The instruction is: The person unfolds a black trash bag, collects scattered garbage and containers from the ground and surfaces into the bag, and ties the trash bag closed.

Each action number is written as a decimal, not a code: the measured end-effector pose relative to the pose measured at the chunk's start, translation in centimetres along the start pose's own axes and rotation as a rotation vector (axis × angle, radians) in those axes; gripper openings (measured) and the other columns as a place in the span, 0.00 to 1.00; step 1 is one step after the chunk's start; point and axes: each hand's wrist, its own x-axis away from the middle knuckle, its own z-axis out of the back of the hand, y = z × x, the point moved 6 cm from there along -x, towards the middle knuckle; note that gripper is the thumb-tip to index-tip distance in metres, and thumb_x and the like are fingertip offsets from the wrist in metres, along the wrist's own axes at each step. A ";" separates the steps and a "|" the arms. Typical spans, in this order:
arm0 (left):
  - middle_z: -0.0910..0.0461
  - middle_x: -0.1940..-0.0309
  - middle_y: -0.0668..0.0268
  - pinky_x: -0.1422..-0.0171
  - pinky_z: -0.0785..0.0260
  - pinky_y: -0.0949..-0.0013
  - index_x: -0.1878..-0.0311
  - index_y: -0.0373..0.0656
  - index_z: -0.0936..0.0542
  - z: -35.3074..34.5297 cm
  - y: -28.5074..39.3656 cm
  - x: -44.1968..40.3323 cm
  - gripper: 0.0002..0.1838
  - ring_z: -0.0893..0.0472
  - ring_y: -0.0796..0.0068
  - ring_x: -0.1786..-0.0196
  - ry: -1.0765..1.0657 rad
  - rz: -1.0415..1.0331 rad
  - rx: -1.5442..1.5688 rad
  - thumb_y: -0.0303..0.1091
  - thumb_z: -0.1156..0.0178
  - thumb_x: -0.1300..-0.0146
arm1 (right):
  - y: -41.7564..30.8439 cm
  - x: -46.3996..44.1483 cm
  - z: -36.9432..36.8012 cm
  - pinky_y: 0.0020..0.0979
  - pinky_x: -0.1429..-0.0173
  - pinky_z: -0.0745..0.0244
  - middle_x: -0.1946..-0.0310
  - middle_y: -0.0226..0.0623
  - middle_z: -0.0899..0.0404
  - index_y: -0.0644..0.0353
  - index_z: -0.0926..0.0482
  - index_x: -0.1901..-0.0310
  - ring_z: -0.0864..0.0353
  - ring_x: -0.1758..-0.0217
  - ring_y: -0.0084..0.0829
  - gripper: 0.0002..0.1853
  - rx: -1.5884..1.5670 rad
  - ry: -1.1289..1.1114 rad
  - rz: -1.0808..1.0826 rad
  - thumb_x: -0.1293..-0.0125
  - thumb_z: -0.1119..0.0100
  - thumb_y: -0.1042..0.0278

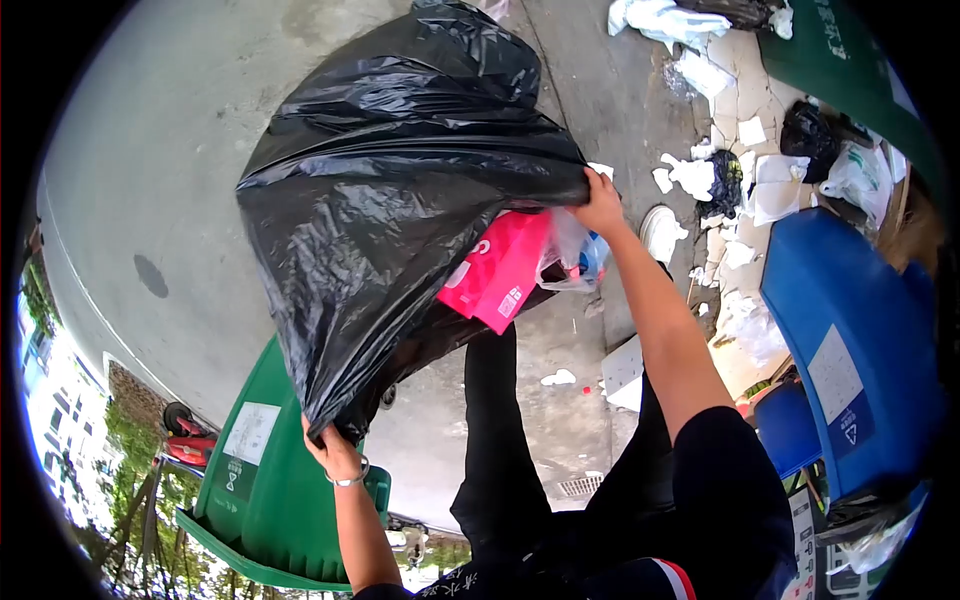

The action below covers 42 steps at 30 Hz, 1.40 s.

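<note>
Dark shirt [740, 500] foremost; left hand [340, 460], right hand [602, 208], fingers [599, 187] clamped on black bag [370, 190], pink packaging [500, 270] at its mouth.

the left hand [338, 460] and right hand [600, 204] hold the edge of a big black bag [400, 170], well apart from each other. a pink packet [500, 272] and a clear plastic bag [567, 240] show at its mouth. a green bin [290, 490] is near the left hand; torn paper [778, 190] litters the ground near a blue bin [850, 300].
</note>
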 end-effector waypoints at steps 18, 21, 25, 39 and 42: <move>0.27 0.73 0.56 0.89 0.36 0.76 0.58 0.35 0.37 -2.5 4.8 4.7 0.14 0.25 0.69 0.82 -0.237 0.537 0.292 0.35 0.56 0.42 | -0.7 15.3 13.8 0.20 0.59 0.37 0.68 0.30 0.29 0.66 0.34 0.57 0.33 0.66 0.18 0.15 -1.132 -0.307 -0.153 0.46 0.54 0.69; 0.28 0.81 0.55 0.89 0.37 0.75 0.62 0.32 0.38 1.5 6.9 2.1 0.11 0.27 0.67 0.87 -0.228 0.533 0.276 0.32 0.61 0.41 | -8.8 21.8 20.6 0.19 0.55 0.40 0.65 0.28 0.31 0.64 0.36 0.56 0.35 0.61 0.18 0.18 -1.191 -0.473 0.025 0.51 0.47 0.73; 0.27 0.81 0.54 0.88 0.36 0.77 0.64 0.31 0.36 10.5 6.3 -3.5 0.14 0.28 0.69 0.87 -0.153 0.589 0.504 0.36 0.61 0.42 | -16.9 28.2 28.6 0.20 0.56 0.39 0.63 0.29 0.32 0.65 0.37 0.55 0.34 0.61 0.19 0.23 -1.141 -0.429 0.146 0.56 0.47 0.80; 0.44 0.44 0.58 0.38 0.57 0.68 0.47 0.38 0.40 18.2 8.5 -7.5 0.23 0.45 0.65 0.41 -0.191 -0.319 0.029 0.16 0.65 0.49 | -8.6 30.4 21.3 0.37 0.63 0.31 0.69 0.45 0.26 0.60 0.28 0.70 0.26 0.66 0.42 0.08 0.617 -0.469 0.284 0.52 0.58 0.74; 0.44 0.44 0.58 0.37 0.62 0.67 0.48 0.38 0.38 13.7 15.6 -5.0 0.24 0.48 0.63 0.40 -0.379 -0.506 -0.116 0.20 0.62 0.52 | -10.2 30.1 24.0 0.35 0.62 0.31 0.68 0.40 0.26 0.56 0.28 0.69 0.26 0.64 0.38 0.08 0.565 -0.333 0.342 0.49 0.58 0.71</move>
